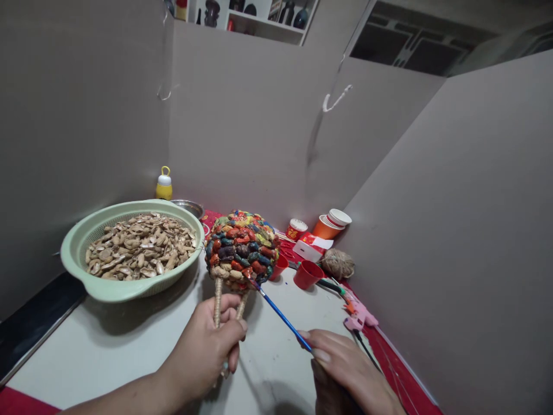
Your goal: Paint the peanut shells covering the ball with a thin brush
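Observation:
A rounded craft piece covered in peanut shells (242,248) is held up over the white board, most shells painted red, orange, blue, green and yellow. Some along its lower edge are bare tan. My left hand (211,340) is closed around the twine-wrapped legs (218,302) beneath it. Between the fingers of my right hand (341,369) is a thin blue paintbrush (283,317). Its tip touches a shell near the bottom of the piece, where the paint looks wet and red. Part of the right hand runs out of view at the bottom.
At left stands a pale green colander (125,291) of loose peanut shells, with a metal bowl (190,207) and yellow bottle (164,185) behind. Red cups (307,275), stacked paper cups (330,223), a twine ball (338,263) and a pink glue gun (360,314) lie right. Grey walls enclose the board.

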`<state>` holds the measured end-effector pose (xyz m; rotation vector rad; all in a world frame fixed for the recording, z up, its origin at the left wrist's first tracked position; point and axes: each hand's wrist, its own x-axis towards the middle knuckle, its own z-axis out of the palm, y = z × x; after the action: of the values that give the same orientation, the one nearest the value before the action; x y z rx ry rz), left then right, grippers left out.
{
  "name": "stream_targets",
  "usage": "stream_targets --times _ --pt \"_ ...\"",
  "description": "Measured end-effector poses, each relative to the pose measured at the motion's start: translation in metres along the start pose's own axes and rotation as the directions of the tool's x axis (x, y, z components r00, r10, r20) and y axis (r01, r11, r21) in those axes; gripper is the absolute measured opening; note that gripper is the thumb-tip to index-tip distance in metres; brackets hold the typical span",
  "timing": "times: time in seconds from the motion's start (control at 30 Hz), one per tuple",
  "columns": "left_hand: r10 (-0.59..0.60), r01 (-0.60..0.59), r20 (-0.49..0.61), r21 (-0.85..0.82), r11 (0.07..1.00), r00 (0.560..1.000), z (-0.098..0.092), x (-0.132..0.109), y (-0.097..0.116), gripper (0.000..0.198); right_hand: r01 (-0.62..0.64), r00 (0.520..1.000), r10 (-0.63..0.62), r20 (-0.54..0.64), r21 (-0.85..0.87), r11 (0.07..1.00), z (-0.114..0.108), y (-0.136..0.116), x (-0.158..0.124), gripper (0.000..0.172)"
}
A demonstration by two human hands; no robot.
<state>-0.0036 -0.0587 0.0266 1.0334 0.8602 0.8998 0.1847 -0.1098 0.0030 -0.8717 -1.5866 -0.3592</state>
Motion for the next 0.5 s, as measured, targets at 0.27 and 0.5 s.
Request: stream_targets --times 0.27,0.5 --pt "-0.007 0.007 0.009 0.005 1.0 1.0 -0.001 -0.001 0.0 0.034 -0.063 0.985 0.08 -0.151 0.117 0.991 -0.005 0.004 0.017 0.016" --pt "-0.043 0.042 0.028 0.023 0.999 0.999 0.002 -0.003 0.004 0.038 -0.14 0.97 0.182 -0.163 0.239 0.961 0.004 0.006 0.023 0.014"
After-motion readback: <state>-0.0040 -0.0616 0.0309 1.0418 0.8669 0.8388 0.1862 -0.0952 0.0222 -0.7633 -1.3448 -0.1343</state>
